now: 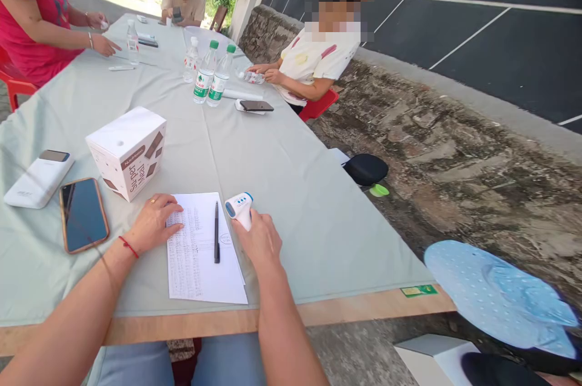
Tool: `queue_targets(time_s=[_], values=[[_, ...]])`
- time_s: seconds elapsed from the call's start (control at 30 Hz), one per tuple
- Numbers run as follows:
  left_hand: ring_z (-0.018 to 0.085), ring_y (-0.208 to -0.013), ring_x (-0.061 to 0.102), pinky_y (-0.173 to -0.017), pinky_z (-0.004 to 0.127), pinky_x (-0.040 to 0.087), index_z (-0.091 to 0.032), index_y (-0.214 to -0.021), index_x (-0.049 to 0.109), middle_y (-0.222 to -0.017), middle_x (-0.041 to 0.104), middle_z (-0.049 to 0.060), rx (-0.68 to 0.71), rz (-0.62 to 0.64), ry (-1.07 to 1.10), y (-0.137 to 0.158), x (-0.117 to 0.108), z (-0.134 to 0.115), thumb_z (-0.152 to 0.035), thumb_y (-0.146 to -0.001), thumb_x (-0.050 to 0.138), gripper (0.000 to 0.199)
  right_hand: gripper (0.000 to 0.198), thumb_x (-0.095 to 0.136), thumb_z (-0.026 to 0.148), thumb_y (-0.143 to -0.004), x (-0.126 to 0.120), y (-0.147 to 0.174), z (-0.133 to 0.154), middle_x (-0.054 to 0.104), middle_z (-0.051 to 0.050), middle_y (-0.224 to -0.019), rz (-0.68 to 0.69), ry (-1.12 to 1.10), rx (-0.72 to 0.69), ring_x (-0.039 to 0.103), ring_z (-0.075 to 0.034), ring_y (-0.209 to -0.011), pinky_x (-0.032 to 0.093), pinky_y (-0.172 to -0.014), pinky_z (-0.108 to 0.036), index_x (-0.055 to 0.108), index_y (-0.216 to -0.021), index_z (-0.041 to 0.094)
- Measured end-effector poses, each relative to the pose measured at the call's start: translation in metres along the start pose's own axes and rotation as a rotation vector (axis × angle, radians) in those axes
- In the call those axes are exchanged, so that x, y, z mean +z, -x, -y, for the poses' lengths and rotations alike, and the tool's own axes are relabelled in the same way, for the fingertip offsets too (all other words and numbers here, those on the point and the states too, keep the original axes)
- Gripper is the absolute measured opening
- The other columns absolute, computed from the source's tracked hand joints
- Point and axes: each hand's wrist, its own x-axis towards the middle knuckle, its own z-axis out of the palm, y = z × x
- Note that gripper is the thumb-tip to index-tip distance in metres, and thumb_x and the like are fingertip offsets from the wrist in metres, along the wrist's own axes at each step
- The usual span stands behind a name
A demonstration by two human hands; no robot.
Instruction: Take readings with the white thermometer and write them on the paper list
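Observation:
My right hand point(262, 240) is wrapped round the handle of a white and blue infrared thermometer point(239, 206), just right of some papers. My left hand point(153, 221) lies flat with its fingers spread, the fingertips resting on the left edge of the top paper point(191, 271). Handwritten lines fill much of that sheet. A black pen point(217, 234) lies lengthwise on it, between my two hands. Left of my left hand is a phone point(84, 216) in a brown case, its screen dark. Behind the hand stands a white and brown box point(130, 149).
A white power bank point(40, 180) lies at the left. Green-capped water bottles point(205, 74) stand farther back, near a dark phone point(256, 106). Several people sit or stand round the cloth-covered table point(327, 240). A light blue hat point(495, 289) lies beyond its right edge.

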Motion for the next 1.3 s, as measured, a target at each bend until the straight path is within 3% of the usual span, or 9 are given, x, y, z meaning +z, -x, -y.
queue_targets(time_s=[0.2,0.33,0.47,0.6,0.77,0.87,1.03,1.13,1.3], values=[[0.027,-0.108,0.053,-0.099,0.047,0.042,-0.020,-0.103,0.066,-0.113,0.058,0.010,-0.028,-0.008,0.054,0.001,0.005,0.000,-0.030,-0.080,0.065,0.025,0.035,0.051,0.039,-0.088,0.007,0.010,0.013,0.057,-0.014,-0.104,-0.309,-0.238,-0.288,0.054,-0.028,-0.091,0.042,-0.079,-0.040,0.062,-0.112,0.016],[0.027,-0.108,0.052,-0.100,0.047,0.042,-0.019,-0.102,0.066,-0.112,0.058,0.010,-0.039,-0.011,0.066,0.001,0.008,-0.001,-0.028,-0.078,0.067,0.026,0.029,0.055,0.041,-0.088,0.017,0.023,0.027,0.056,-0.004,-0.074,-0.055,-0.372,-0.396,0.052,-0.020,-0.066,0.040,-0.063,-0.031,0.064,-0.106,0.020],[0.027,-0.109,0.051,-0.100,0.047,0.042,-0.020,-0.103,0.066,-0.113,0.058,0.010,-0.047,-0.001,0.059,0.001,0.008,-0.002,-0.027,-0.078,0.067,0.026,0.030,0.049,0.025,-0.084,0.016,0.028,0.032,0.057,-0.006,-0.079,0.075,-0.267,-0.453,0.053,-0.022,-0.070,0.040,-0.062,-0.031,0.065,-0.109,0.019],[0.027,-0.109,0.051,-0.099,0.047,0.042,-0.020,-0.104,0.066,-0.113,0.057,0.010,-0.063,0.022,0.036,0.001,0.007,-0.004,-0.028,-0.080,0.066,0.026,0.037,0.042,0.026,-0.087,0.006,0.026,0.031,0.057,-0.004,-0.078,0.112,-0.522,-0.488,0.053,-0.020,-0.070,0.045,-0.069,-0.034,0.064,-0.117,0.020],[0.029,-0.116,0.047,-0.102,0.050,0.038,-0.023,-0.108,0.067,-0.123,0.051,0.011,-0.032,0.041,0.009,0.002,0.006,-0.008,-0.028,-0.080,0.066,0.029,0.033,0.053,0.031,-0.089,0.003,0.029,0.028,0.057,-0.006,-0.096,0.125,-0.976,-0.396,0.056,-0.020,-0.087,0.048,-0.080,-0.035,0.057,-0.121,0.022],[0.031,-0.118,0.045,-0.105,0.052,0.035,-0.023,-0.110,0.066,-0.125,0.049,0.012,-0.022,0.070,0.006,0.003,0.006,-0.009,-0.035,-0.074,0.074,0.039,0.033,0.067,0.037,-0.083,0.006,0.034,0.030,0.054,-0.002,-0.084,0.109,-1.122,-0.298,0.054,-0.017,-0.075,0.049,-0.072,-0.032,0.055,-0.110,0.023],[0.031,-0.119,0.044,-0.106,0.052,0.034,-0.022,-0.113,0.066,-0.125,0.048,0.012,-0.035,0.086,-0.010,0.003,0.004,-0.012,-0.039,-0.072,0.077,0.046,0.038,0.047,0.050,-0.094,0.008,0.040,0.035,0.055,-0.003,-0.074,0.097,-1.129,-0.267,0.054,-0.017,-0.069,0.047,-0.068,-0.033,0.062,-0.105,0.018],[0.030,-0.119,0.044,-0.106,0.051,0.034,-0.021,-0.114,0.066,-0.126,0.048,0.013,-0.057,0.118,-0.020,0.003,0.002,-0.015,-0.039,-0.073,0.077,0.046,0.037,0.056,0.045,-0.086,0.011,0.038,0.037,0.063,-0.006,-0.085,0.180,-1.065,-0.200,0.060,-0.020,-0.076,0.050,-0.072,-0.035,0.066,-0.109,0.017],[0.030,-0.120,0.043,-0.106,0.051,0.034,-0.022,-0.112,0.067,-0.126,0.048,0.012,-0.069,0.139,-0.036,0.002,0.000,-0.018,-0.038,-0.071,0.078,0.045,0.022,0.061,0.038,-0.071,0.019,0.037,0.035,0.064,-0.003,-0.072,0.217,-0.951,-0.129,0.057,-0.017,-0.060,0.048,-0.055,-0.029,0.066,-0.082,0.019]])
